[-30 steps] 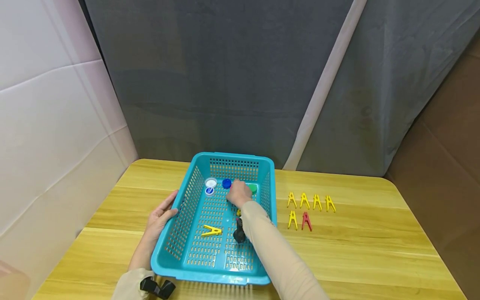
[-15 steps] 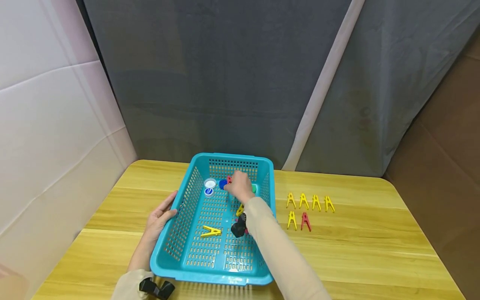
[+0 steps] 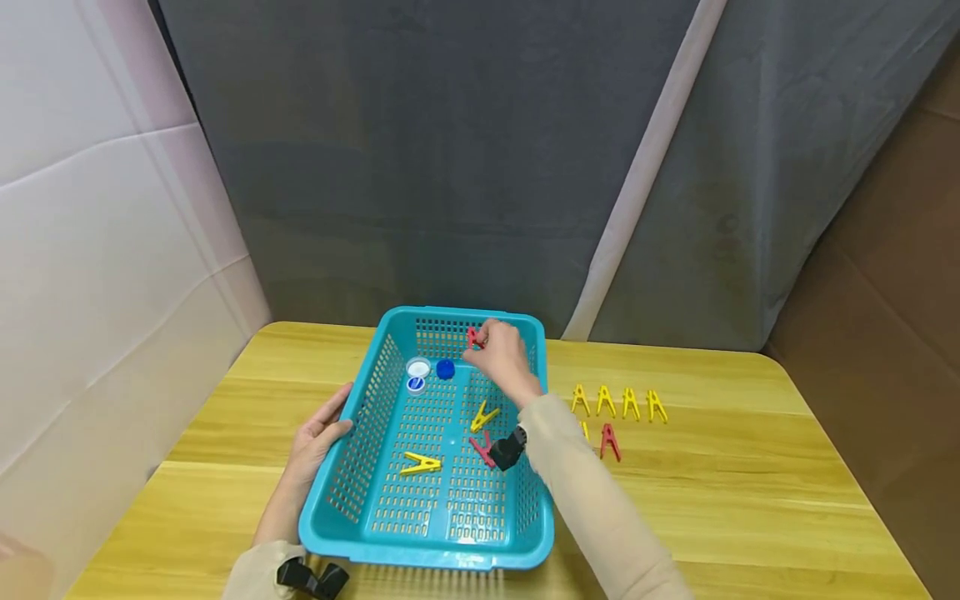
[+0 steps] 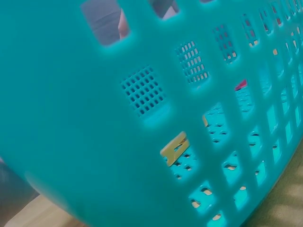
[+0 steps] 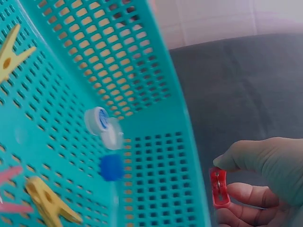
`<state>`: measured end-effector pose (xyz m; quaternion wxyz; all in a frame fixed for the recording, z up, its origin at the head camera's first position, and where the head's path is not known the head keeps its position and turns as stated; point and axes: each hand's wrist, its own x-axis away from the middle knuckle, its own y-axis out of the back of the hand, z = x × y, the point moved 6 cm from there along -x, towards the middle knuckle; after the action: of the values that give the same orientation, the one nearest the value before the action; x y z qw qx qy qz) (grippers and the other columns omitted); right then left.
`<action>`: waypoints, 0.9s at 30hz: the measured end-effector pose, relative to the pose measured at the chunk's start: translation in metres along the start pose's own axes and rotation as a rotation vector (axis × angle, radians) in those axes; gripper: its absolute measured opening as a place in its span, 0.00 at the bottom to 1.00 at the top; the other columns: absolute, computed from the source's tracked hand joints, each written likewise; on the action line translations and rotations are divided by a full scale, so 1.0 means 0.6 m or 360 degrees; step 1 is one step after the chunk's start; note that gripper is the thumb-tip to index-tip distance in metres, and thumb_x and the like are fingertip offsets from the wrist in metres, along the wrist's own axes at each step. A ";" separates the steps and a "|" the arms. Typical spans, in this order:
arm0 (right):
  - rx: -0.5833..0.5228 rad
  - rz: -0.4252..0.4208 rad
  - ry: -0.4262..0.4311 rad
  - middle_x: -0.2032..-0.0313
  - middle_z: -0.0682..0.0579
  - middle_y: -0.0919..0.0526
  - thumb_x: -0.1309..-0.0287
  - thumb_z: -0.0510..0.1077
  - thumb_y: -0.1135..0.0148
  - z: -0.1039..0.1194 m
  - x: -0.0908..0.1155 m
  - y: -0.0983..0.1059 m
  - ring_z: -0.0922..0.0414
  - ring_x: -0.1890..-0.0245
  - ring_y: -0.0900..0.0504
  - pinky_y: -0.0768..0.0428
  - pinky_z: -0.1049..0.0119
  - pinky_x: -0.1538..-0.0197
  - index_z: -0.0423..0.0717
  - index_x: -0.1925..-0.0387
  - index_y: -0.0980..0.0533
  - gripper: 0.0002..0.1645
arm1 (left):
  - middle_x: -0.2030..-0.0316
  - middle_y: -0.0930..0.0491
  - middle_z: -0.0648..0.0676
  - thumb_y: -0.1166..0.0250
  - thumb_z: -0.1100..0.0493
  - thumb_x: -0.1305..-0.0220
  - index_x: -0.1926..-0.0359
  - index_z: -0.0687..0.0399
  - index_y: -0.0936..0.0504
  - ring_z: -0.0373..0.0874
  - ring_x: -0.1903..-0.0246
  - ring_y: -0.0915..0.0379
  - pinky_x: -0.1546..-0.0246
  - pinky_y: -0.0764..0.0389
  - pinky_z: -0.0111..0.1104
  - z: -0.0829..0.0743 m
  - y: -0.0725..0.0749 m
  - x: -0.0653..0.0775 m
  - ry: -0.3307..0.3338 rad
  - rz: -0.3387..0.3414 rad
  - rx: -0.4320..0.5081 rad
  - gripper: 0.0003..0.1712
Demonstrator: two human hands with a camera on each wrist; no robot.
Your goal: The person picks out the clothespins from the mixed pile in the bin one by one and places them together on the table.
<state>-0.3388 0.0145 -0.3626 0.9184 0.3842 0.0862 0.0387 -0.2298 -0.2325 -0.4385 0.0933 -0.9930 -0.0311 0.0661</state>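
My right hand [image 3: 501, 358] pinches a red clothespin [image 5: 219, 188] between thumb and fingers, over the back right part of the teal basket [image 3: 420, 564]. My left hand [image 3: 318, 437] rests with extended fingers against the basket's left side, its thumb at the rim. On the basket floor lie a yellow clothespin [image 3: 422, 463], a second yellow clothespin [image 3: 483, 416] and a pinkish-red clothespin [image 3: 482, 448], partly covered by the right wrist's camera. Farther back sit a blue cap [image 3: 446, 369] and two white round caps [image 3: 417, 367], one with a blue mark. The left wrist view shows mostly the basket wall [image 4: 71, 118].
Right of the basket, several yellow clothespins [image 3: 605, 401] stand in a row on the wooden table [image 3: 750, 483]. Below them are a red clothespin [image 3: 611, 442] and a yellow clothespin [image 3: 585, 430], partly behind the right sleeve. A grey curtain [image 3: 465, 167] hangs behind the table.
My right hand has lifted a red clothespin from the basket's back area, moving up and right. The blue cap has shifted slightly left. My left hand stays at the basket's side.
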 end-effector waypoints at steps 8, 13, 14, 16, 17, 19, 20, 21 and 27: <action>0.0021 -0.0120 0.0125 0.76 0.50 0.26 0.51 0.41 0.32 0.001 0.021 0.059 0.57 0.78 0.30 0.30 0.70 0.75 0.40 0.66 0.26 0.13 | 0.51 0.24 0.33 0.49 0.72 0.36 0.34 0.62 0.37 0.27 0.51 0.28 0.53 0.26 0.21 0.000 0.001 -0.001 -0.0005 0.0025 0.0027 0.29; 0.0046 -0.0200 0.0167 0.71 0.47 0.25 0.52 0.42 0.31 -0.017 0.038 0.088 0.54 0.72 0.28 0.27 0.66 0.70 0.39 0.66 0.26 0.14 | 0.51 0.24 0.32 0.49 0.73 0.36 0.33 0.64 0.39 0.27 0.51 0.28 0.53 0.26 0.21 0.001 0.001 -0.003 -0.0007 0.0027 0.0025 0.29; 0.0054 -0.0222 0.0178 0.72 0.47 0.25 0.52 0.42 0.31 -0.021 0.041 0.093 0.53 0.72 0.28 0.27 0.65 0.70 0.39 0.67 0.26 0.14 | 0.51 0.24 0.32 0.49 0.72 0.36 0.33 0.66 0.40 0.27 0.51 0.28 0.53 0.26 0.21 0.001 0.001 -0.003 -0.0010 0.0029 0.0023 0.29; 0.0067 -0.0259 0.0185 0.72 0.47 0.26 0.52 0.42 0.31 -0.029 0.049 0.103 0.53 0.72 0.28 0.27 0.64 0.70 0.39 0.67 0.26 0.14 | 0.51 0.24 0.32 0.49 0.72 0.36 0.33 0.68 0.42 0.27 0.51 0.28 0.53 0.26 0.21 0.001 0.001 -0.003 0.0000 0.0026 0.0020 0.29; 0.0068 -0.0273 0.0184 0.72 0.47 0.26 0.52 0.41 0.31 -0.034 0.052 0.108 0.53 0.72 0.29 0.27 0.64 0.70 0.38 0.67 0.26 0.14 | 0.51 0.24 0.32 0.49 0.72 0.36 0.33 0.69 0.43 0.26 0.52 0.28 0.53 0.26 0.21 0.000 0.001 -0.002 0.0008 0.0020 0.0014 0.30; 0.0057 -0.0305 0.0185 0.72 0.46 0.25 0.52 0.41 0.31 -0.043 0.061 0.118 0.52 0.72 0.28 0.27 0.64 0.70 0.38 0.68 0.26 0.14 | 0.52 0.24 0.31 0.49 0.71 0.35 0.34 0.72 0.46 0.26 0.52 0.28 0.53 0.26 0.21 0.000 0.001 -0.001 0.0030 0.0007 -0.0002 0.30; 0.0054 -0.0316 0.0180 0.71 0.46 0.25 0.52 0.41 0.31 -0.049 0.065 0.123 0.52 0.72 0.28 0.27 0.64 0.70 0.38 0.68 0.26 0.14 | 0.52 0.24 0.31 0.48 0.71 0.35 0.33 0.72 0.46 0.25 0.52 0.28 0.53 0.26 0.21 0.000 0.001 -0.001 0.0043 0.0000 -0.0007 0.31; 0.0047 -0.0327 0.0175 0.71 0.46 0.25 0.52 0.41 0.31 -0.053 0.069 0.128 0.52 0.72 0.29 0.27 0.64 0.71 0.38 0.67 0.26 0.14 | 0.52 0.24 0.30 0.48 0.71 0.35 0.33 0.73 0.47 0.25 0.52 0.28 0.53 0.26 0.20 0.001 0.002 -0.001 0.0053 -0.0006 -0.0013 0.31; 0.0019 -0.0378 0.0095 0.69 0.44 0.24 0.51 0.39 0.32 -0.091 0.093 0.153 0.52 0.72 0.29 0.27 0.67 0.71 0.37 0.67 0.26 0.13 | 0.52 0.24 0.32 0.48 0.72 0.35 0.33 0.62 0.39 0.27 0.52 0.28 0.54 0.26 0.21 -0.001 0.005 -0.003 0.0017 0.0019 0.0028 0.29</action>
<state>-0.2945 0.1249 -0.3422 0.9112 0.3756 0.1586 -0.0595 -0.2311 -0.2356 -0.4382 0.1017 -0.9926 -0.0242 0.0617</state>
